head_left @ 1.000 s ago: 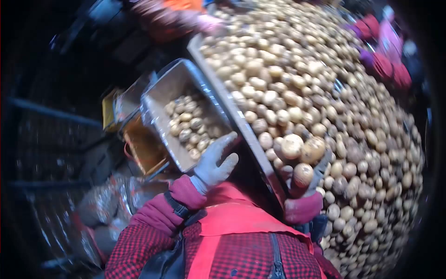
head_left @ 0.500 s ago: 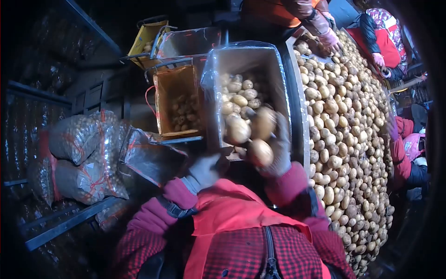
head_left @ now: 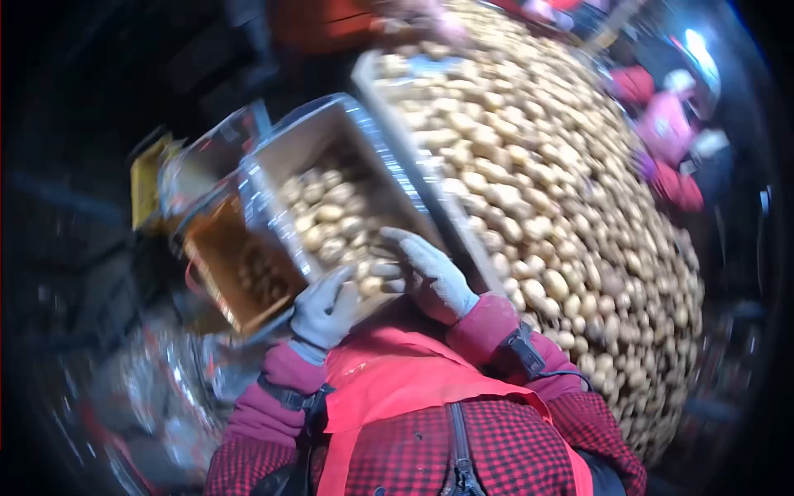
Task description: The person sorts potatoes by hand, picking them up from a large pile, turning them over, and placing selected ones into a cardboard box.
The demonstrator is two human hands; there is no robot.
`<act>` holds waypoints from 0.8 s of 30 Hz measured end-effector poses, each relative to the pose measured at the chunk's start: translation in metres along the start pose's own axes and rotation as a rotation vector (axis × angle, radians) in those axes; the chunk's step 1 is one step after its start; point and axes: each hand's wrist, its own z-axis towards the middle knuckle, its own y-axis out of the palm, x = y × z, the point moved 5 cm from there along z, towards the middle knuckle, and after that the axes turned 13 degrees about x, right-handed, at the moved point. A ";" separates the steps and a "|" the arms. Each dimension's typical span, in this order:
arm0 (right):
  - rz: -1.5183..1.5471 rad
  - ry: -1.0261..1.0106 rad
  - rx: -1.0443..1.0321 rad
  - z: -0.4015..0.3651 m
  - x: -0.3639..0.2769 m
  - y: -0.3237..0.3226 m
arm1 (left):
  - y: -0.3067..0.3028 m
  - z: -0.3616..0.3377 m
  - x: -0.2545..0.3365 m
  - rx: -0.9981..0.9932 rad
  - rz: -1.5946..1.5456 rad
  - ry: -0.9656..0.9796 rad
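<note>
My gloved left hand (head_left: 324,310) is over the near left corner of a plastic-lined box (head_left: 269,161), fingers apart, with nothing seen in it. My gloved right hand (head_left: 430,273) hangs over the box's near right side, fingers spread, and holds nothing that shows. Potatoes (head_left: 328,212) lie inside the box, beyond and between both hands. Right of the box, a large heap of potatoes (head_left: 546,190) covers a table with a raised pale edge (head_left: 389,112).
An orange-brown bin (head_left: 219,260) with some potatoes stands left of the box, and a yellow container (head_left: 147,186) is farther off. Blurred filled sacks (head_left: 157,397) lie at lower left. A co-worker in orange (head_left: 322,25) and people in pink and red (head_left: 666,128) are across the heap.
The view has swung to the right, so the box appears farther left and tilted. Potatoes that were at my right hand have left it, and its fingers have spread.
</note>
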 end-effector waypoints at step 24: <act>0.573 -0.369 0.355 -0.166 -0.006 -0.225 | 0.229 0.059 0.125 -0.319 0.451 0.606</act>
